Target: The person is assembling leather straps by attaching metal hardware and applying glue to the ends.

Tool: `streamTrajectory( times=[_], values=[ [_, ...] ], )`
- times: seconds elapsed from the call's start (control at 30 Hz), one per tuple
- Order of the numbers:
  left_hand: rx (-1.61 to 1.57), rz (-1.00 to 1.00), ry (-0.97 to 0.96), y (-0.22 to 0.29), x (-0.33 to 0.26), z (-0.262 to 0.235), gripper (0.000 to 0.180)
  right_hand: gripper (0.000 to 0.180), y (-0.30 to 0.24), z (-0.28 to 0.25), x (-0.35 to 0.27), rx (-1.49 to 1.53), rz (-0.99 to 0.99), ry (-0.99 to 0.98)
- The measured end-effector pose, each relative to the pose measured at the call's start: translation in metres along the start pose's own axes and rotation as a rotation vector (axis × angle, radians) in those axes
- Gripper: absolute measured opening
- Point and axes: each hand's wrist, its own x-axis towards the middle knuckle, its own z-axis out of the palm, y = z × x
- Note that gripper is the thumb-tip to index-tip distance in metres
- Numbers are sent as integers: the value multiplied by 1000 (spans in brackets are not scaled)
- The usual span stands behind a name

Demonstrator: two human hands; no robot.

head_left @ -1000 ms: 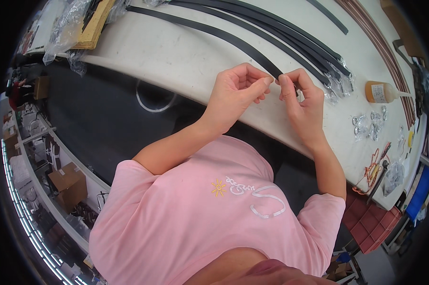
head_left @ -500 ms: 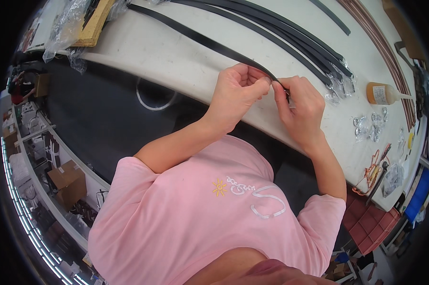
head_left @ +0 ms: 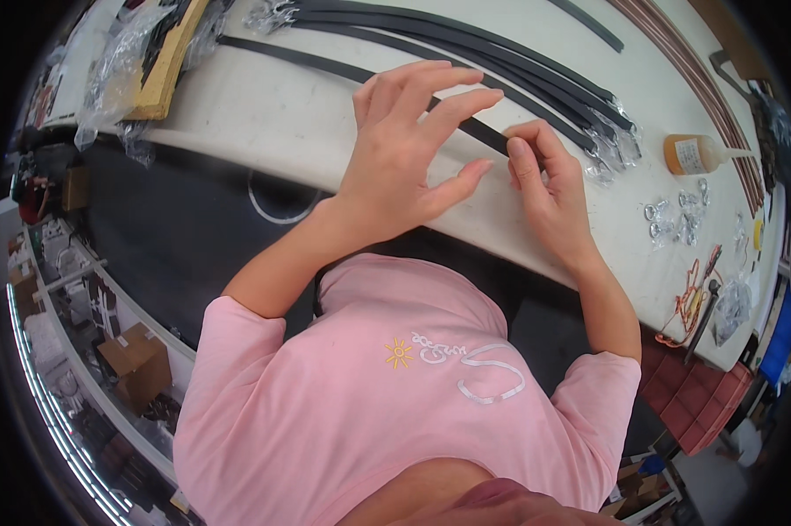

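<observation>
We pinch the long black flat strap [head_left: 343, 72] with our right hand [head_left: 549, 188] while our left hand [head_left: 404, 149] hovers open-fingered above it; beyond this strap, the bundle of finished black straps [head_left: 465, 44] lies ready (apparently one strap left).

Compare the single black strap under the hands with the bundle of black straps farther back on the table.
The single strap lies alone; the bundle holds several side by side. The left hand and right hand are at the single strap's near end; nobody touches the bundle. Both are long, flat and black, on the white table.
</observation>
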Motion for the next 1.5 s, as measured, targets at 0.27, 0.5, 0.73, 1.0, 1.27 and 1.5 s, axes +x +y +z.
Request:
streamTrajectory(
  times=[0.27,0.5,0.73,1.0,1.27,1.5],
  values=[
    [-633,-41,-541,-36,19,45,29,5,2,-35,3,28,59,-37],
    [-459,154,-599,-58,24,75,32,22,35,-144,-19,99,-181,931],
    [-328,356,-631,-57,25,73,33,47,107,-221,-1,-28,103,964],
    [-531,176,-595,-64,19,70,29,51,46,-285,-5,492,-51,968],
    [-562,133,-634,-63,22,60,18,46,-129,-315,-101,75,-186,1020],
    [-610,110,-650,-64,26,66,19,51,-104,-285,-105,-301,-193,1149]
  ],
)
